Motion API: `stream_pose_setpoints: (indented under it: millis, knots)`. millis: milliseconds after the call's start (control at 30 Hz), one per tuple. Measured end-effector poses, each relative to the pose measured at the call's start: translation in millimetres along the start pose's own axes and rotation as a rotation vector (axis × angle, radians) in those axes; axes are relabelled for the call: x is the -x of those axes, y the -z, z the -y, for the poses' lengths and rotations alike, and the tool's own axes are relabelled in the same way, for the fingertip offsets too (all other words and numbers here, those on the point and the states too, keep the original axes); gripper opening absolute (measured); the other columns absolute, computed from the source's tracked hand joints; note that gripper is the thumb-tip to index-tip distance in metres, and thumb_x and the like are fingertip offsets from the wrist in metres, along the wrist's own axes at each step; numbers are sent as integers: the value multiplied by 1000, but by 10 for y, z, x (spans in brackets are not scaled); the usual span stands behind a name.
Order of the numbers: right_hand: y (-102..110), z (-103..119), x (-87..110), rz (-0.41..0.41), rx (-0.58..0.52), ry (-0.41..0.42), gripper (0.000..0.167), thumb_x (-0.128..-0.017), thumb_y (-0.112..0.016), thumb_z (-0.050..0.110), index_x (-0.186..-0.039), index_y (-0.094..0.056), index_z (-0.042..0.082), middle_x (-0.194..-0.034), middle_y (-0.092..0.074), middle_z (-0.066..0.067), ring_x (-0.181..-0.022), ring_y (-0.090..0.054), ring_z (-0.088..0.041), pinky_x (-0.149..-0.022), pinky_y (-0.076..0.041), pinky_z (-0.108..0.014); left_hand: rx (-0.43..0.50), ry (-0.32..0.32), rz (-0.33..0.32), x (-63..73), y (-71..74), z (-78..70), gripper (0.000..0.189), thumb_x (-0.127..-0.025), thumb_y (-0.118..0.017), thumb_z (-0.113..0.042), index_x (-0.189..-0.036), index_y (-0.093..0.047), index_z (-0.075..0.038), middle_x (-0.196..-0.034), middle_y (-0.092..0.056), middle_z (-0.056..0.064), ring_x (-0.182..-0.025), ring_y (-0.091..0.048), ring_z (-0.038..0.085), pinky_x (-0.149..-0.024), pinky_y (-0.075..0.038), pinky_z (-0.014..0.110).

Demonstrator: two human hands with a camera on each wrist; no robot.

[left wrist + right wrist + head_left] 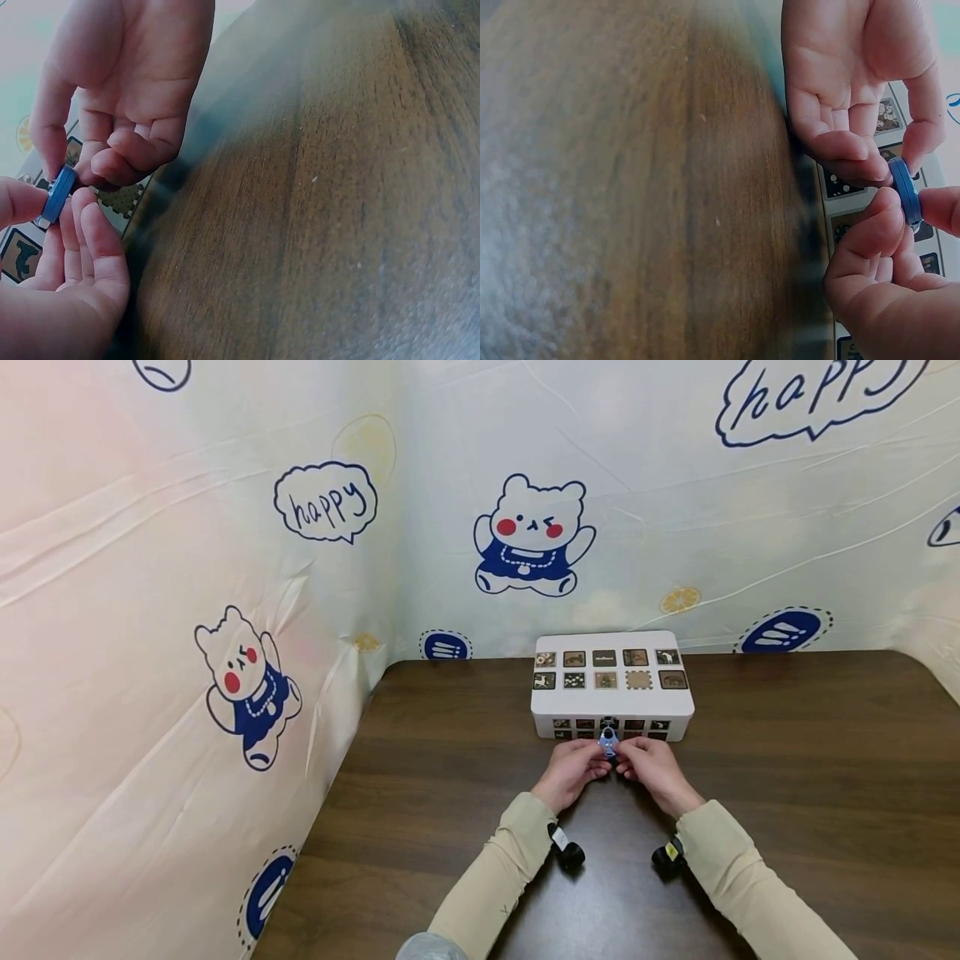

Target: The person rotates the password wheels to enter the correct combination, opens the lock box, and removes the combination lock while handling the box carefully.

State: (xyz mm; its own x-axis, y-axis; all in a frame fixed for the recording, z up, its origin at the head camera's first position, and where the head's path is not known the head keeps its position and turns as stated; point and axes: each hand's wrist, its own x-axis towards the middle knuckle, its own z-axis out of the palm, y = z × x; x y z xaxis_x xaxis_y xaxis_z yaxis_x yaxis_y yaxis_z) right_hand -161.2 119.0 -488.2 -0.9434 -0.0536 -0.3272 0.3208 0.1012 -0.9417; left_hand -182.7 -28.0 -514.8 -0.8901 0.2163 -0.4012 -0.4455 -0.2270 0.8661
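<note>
In the head view a small blue piece with a dark round part at its top is held up between both hands, in front of a white box. It looks thick and flat from the side, with a pale bit at one end; its exact kind is unclear. My left hand pinches its left side between thumb and fingers. From the right, my right hand pinches the other side. Both wrist views show the fingers meeting around the blue piece, the other fingers curled below.
The white box, printed with rows of small brown and black pictures, stands lid down near the back edge of a dark wooden table. Behind and left hangs a pale curtain with cartoon bears.
</note>
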Motion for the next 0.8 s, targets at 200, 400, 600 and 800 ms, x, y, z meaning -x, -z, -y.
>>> stream_pose_setpoints:
  millis: [200, 400, 600, 800]
  knots:
    - [3, -5, -16, 7, -17, 5, 30, -98, -50, 15, -111, -56, -11, -75, -59, 4, -66, -57, -3, -61, -50, -17, -2, 2, 0, 11, -3, -14, 16, -89, -58, -3, -102, -65, 3, -76, -64, 2, -63, -60, 8, -60, -52, 19]
    - [8, -17, -23, 14, -8, -3, 31, -99, -48, 17, -111, -56, -11, -74, -58, 4, -65, -56, -3, -60, -50, -17, 7, 0, -2, 18, -1, -9, 14, -88, -58, -2, -100, -65, 2, -74, -64, 2, -62, -60, 8, -60, -52, 19]
    - [10, -20, -36, 23, -16, -17, 31, -99, -46, 17, -109, -56, -10, -74, -58, 3, -64, -56, -4, -59, -50, -18, 12, 1, -8, 24, -10, -20, 12, -88, -59, -2, -98, -65, 1, -73, -64, 2, -62, -60, 8, -60, -52, 19]
    - [7, -16, -22, 27, -41, -21, 29, -99, -45, 17, -108, -56, -8, -73, -57, 3, -63, -57, -4, -58, -49, -17, 4, 3, -14, 26, -17, -17, 13, -88, -59, -2, -98, -65, 1, -74, -64, 2, -62, -60, 8, -60, -52, 18]
